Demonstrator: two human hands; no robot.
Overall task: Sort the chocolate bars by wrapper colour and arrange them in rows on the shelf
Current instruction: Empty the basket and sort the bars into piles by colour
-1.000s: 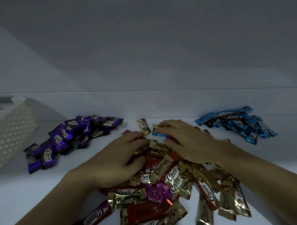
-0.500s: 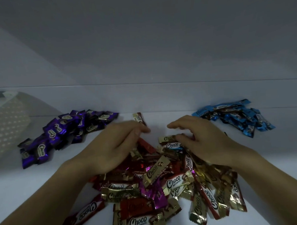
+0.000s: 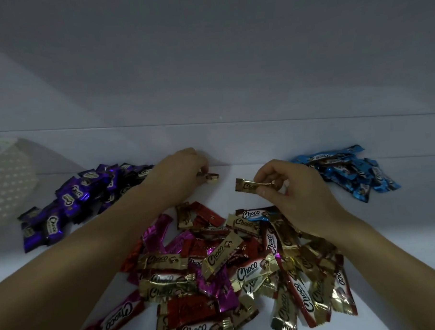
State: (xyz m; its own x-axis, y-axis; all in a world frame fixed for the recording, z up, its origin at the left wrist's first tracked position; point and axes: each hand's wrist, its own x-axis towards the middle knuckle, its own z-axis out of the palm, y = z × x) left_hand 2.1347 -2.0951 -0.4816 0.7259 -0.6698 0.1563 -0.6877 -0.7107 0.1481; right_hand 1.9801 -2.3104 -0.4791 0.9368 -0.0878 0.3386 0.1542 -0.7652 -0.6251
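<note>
Two pinches at once. Grips gold foil-wrapped chocolate bar [image 3: 252, 185] between right hand [image 3: 295, 194] thumb and curled fingers. Holds second gold-brown wrapped bar [image 3: 210, 178] at left hand [image 3: 179, 174] curled fingertips, low by white shelf [image 3: 228, 198]. Mixed gold, red and magenta heap [image 3: 228, 264] behind both sets of fingers; purple pile [image 3: 83, 195] left of left fingers, blue pile [image 3: 346, 171] right of right fingers.

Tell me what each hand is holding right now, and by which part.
The right hand pinches a gold-wrapped chocolate bar by its right end. The left hand grips a second gold bar by its left end.
</note>
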